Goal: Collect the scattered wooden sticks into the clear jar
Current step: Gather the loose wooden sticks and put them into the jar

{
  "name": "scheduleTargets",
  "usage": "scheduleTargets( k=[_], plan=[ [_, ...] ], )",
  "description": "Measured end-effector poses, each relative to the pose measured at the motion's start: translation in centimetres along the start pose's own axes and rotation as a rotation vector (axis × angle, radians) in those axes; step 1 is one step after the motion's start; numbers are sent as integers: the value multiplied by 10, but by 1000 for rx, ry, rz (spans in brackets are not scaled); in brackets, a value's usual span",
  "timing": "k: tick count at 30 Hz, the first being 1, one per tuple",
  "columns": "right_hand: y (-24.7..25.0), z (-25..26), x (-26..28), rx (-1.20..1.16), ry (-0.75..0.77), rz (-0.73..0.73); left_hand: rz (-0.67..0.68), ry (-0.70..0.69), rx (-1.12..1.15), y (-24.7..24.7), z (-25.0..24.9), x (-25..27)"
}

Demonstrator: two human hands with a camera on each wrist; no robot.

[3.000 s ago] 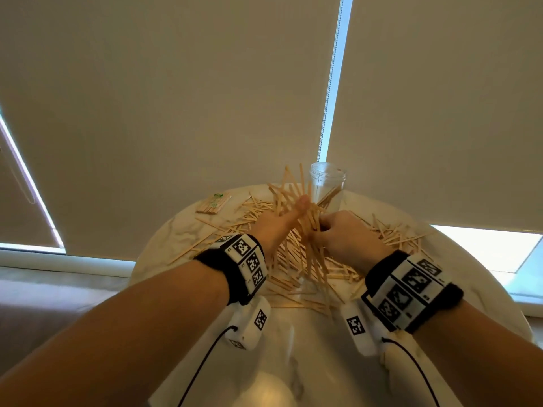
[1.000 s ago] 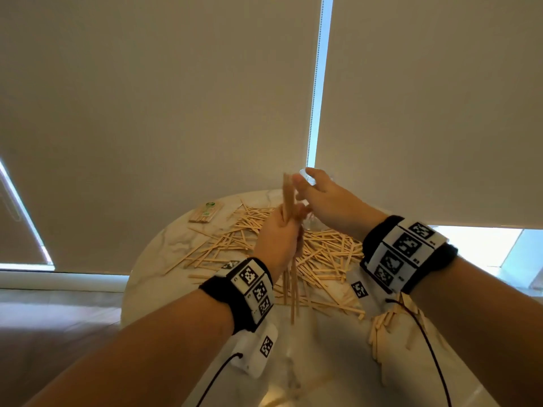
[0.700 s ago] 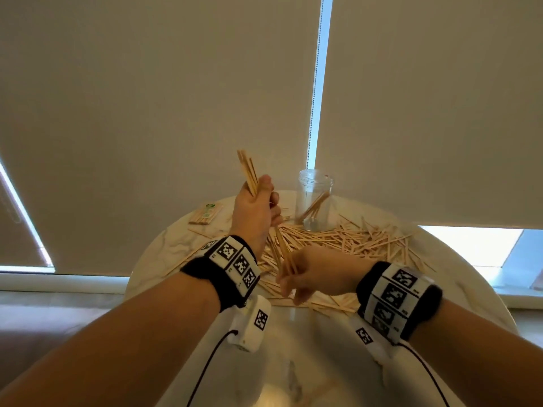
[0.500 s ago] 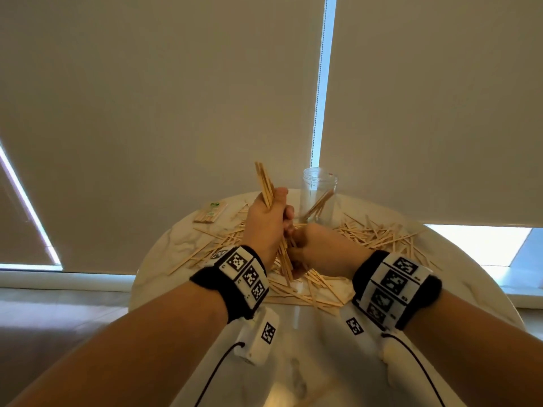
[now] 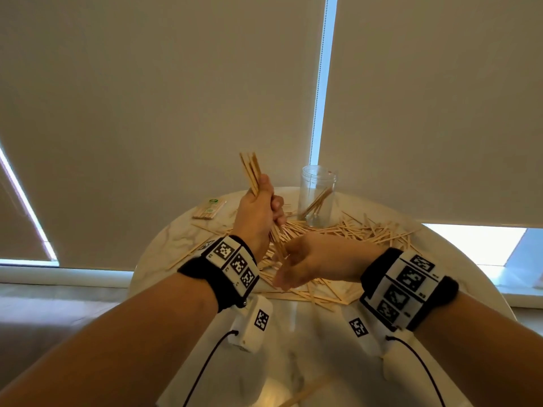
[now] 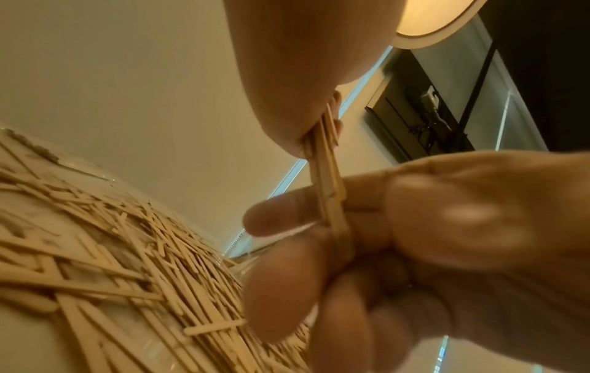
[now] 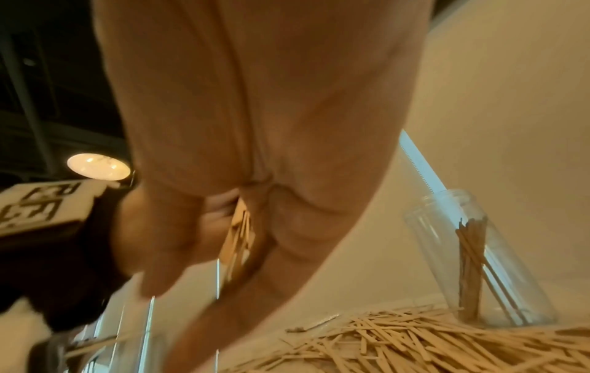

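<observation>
— How far along would you say this is?

— Early. Going left to right: a small tied pack of sticks (image 5: 209, 209) lies untouched at the far left of the counter (image 5: 296, 362). Then the loose wooden sticks (image 5: 361, 232) spread in a wide heap across the middle and out to the right. The clear jar (image 5: 317, 196) stands upright at the far edge, right of centre, touching the heap, and only a few sticks lean inside it. Most of the job is left, I'd judge.

— And the hands?

— The left hand (image 5: 258, 214) is raised above the heap, fist upright, its grip closed round a bundle of sticks (image 5: 250, 171). The bundle pokes up past the thumb and hangs out below the fist, tilted a little left at the top.

— Is that bundle over the jar?

— No, it is left of the jar and nearer, apart from it.

— The right hand?

— The right hand (image 5: 314, 264) sits lower and nearer, just right of the bundle's bottom end, palm turned toward the left, fingers curled. From the left wrist view its fingers (image 6: 280, 217) lie against the bundle's lower end. Whether that grip truly pinches the sticks or only steadies them, I cannot tell.
</observation>
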State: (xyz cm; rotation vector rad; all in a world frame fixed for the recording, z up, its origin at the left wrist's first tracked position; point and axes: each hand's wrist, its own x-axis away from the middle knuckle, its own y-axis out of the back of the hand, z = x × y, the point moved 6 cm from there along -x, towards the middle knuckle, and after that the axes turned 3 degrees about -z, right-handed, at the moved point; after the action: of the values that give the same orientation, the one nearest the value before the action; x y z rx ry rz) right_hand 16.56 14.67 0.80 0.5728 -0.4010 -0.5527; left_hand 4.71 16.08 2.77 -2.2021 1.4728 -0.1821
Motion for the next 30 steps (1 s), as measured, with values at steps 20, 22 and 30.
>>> scheduleTargets(
  k=[20, 22, 30],
  plan=[
    [53, 14, -11, 798, -115, -467, 456, -27, -1047, -21, 35, 32],
    [55, 7, -13, 810, -94, -510, 483, -62, -1136, -20, 32, 29],
    [59, 6, -15, 857, 4, -647, 435, 23, -1067, -23, 35, 27]
  ],
)
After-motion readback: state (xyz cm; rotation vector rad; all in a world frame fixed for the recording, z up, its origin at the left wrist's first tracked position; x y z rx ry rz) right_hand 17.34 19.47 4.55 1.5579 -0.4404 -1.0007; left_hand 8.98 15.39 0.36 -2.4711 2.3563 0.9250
